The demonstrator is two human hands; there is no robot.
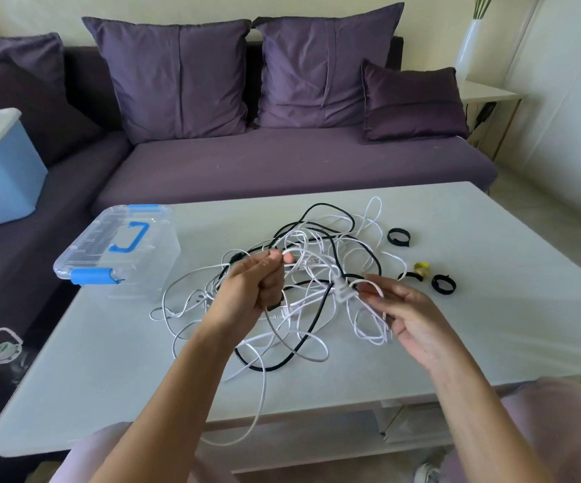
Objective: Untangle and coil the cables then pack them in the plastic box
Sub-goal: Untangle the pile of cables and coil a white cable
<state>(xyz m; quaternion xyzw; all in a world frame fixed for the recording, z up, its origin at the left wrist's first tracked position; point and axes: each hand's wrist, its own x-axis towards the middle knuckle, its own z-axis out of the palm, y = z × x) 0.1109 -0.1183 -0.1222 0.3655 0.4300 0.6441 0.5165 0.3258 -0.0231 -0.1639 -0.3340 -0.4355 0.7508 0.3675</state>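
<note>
Both forearms reach over the near edge of the counter (108, 360). Her left hand (254, 284) is curled into a fist round a white lead, its tip pinched between thumb and forefinger. Her right hand (411, 315), fingers loosely bent, pinches a white loop. Beneath them sprawls the tangle of cables (310, 273), white and black. Left of it stands the plastic box (118, 252), lid on, blue latches. Cable ties (443, 284) lie to the right; a purple sofa (282, 162) sits behind.
</note>
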